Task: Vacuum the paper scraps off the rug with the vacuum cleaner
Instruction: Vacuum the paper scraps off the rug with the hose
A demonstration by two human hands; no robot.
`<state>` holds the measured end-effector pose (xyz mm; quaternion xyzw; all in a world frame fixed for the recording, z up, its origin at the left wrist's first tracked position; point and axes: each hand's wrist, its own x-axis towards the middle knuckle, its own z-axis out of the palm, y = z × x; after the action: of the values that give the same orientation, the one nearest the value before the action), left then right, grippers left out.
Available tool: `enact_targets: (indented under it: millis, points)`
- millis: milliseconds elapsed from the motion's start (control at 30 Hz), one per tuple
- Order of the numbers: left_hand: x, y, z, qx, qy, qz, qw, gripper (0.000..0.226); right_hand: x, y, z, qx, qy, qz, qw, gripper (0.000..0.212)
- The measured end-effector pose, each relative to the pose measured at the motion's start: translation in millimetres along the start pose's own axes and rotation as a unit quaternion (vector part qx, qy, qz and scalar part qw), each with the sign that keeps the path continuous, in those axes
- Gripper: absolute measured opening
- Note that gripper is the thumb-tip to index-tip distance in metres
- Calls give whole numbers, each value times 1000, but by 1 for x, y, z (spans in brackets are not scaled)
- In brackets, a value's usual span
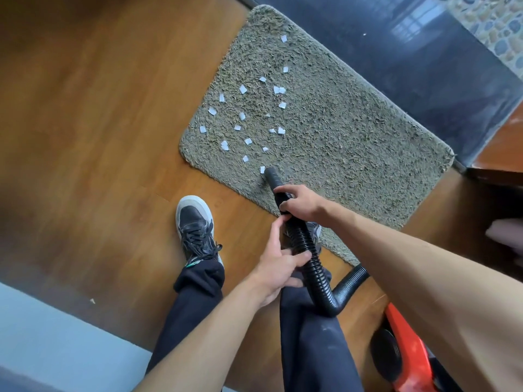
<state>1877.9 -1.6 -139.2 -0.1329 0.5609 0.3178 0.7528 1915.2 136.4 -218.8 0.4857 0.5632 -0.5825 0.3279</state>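
Note:
A shaggy grey-green rug (339, 131) lies on the wooden floor. Several white paper scraps (242, 89) are scattered over its left half. A black ribbed vacuum hose (314, 267) runs from the red vacuum cleaner (402, 352) at the lower right up to a smooth black nozzle (272, 175), whose tip rests on the rug beside the nearest scrap (262, 169). My right hand (300, 203) grips the nozzle just behind the tip. Lower down, my left hand (278, 267) holds the ribbed hose, with its forefinger stretched up along it.
My left foot in a black and white sneaker (195, 224) stands on the wooden floor (99, 137) left of the rug. A dark glossy surface (410, 52) borders the rug's far side. A pale blue surface (42, 335) fills the lower left corner.

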Motion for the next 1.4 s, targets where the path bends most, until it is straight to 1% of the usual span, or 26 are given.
enact_targets:
  millis: [300, 533, 833, 1167, 1400]
  points:
    - [0, 2, -16, -56, 17, 1, 998, 78, 11, -21, 12, -49, -16, -19, 999, 59]
    - [-1, 12, -29, -82, 18, 12, 996, 78, 20, -41, 16, -87, -9, -29, 996, 61]
    - [-6, 26, -45, -76, 10, 20, 997, 77, 27, -55, 16, -122, -6, -49, 991, 57]
    - [-10, 35, -59, -82, 14, 18, 996, 79, 30, -72, 24, -123, 13, -72, 990, 57]
    - [-10, 42, -81, -93, 25, 23, 995, 77, 44, -91, 36, -145, 1, -83, 986, 59]
